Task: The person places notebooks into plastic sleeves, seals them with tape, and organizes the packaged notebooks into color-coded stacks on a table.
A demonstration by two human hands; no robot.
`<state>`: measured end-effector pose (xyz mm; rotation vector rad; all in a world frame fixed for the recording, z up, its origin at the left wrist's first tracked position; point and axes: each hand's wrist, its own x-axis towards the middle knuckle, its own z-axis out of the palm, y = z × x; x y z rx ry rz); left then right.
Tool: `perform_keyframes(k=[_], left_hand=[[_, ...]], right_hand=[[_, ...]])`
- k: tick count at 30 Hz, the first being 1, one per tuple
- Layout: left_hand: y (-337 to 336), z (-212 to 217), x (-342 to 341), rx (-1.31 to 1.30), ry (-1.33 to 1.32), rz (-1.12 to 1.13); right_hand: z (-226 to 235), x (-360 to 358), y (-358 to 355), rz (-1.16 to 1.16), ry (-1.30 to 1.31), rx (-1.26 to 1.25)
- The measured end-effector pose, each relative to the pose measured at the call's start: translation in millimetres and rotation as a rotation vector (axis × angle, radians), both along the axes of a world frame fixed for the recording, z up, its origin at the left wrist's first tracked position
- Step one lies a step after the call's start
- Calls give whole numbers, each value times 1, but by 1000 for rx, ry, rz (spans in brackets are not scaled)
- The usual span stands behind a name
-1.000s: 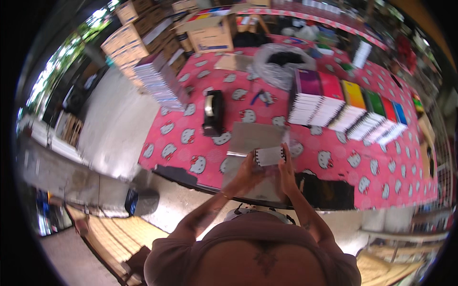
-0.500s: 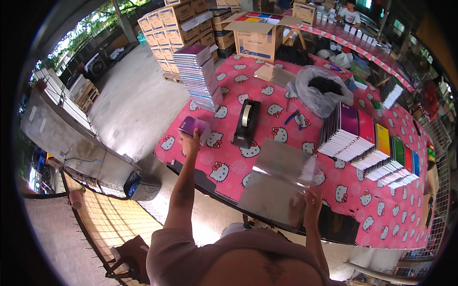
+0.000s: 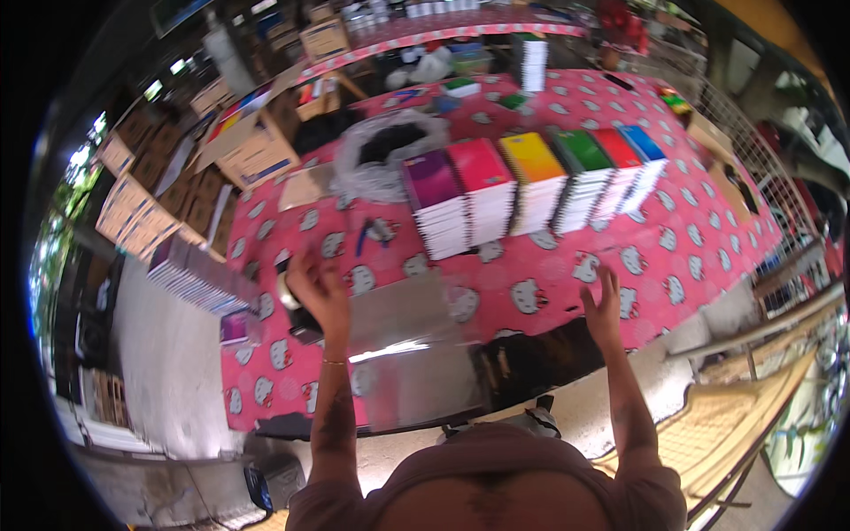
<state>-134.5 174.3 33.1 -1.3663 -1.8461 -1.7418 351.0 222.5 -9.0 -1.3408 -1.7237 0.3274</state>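
My left hand [image 3: 320,292], smeared a little by motion, is over the black tape dispenser [image 3: 305,326] with its fingers apart and nothing seen in them. Farther right, my right hand [image 3: 604,308] reaches above the tablecloth, fingers spread and holding nothing. Clear plastic sheets [image 3: 398,314] lie between the two hands near the table's front edge. Beyond them stand stacks of spiral notebooks with purple [image 3: 434,177], pink [image 3: 480,165], yellow [image 3: 531,159], green [image 3: 582,152], red [image 3: 617,149] and blue [image 3: 644,142] covers. A small purple-covered stack [image 3: 235,327] rests at the left.
A tall notebook stack [image 3: 202,279] stands at the table's left edge. Blue-handled pliers [image 3: 363,237] lie beyond the sheets, near a clear plastic bag [image 3: 354,173] with black contents. Cardboard boxes [image 3: 252,150] stand at the far left. The tablecloth [image 3: 549,261] is pink and patterned.
My view has swung right. My left hand has let go of the small purple stack and moved to the tape dispenser. My right hand has left the plastic sheet and moved right.
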Motion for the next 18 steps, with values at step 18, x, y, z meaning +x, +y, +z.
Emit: perform_keyframes(k=[18], left_hand=[[287, 30, 476, -423, 785, -365]], right_hand=[[84, 224, 233, 106, -192, 513]])
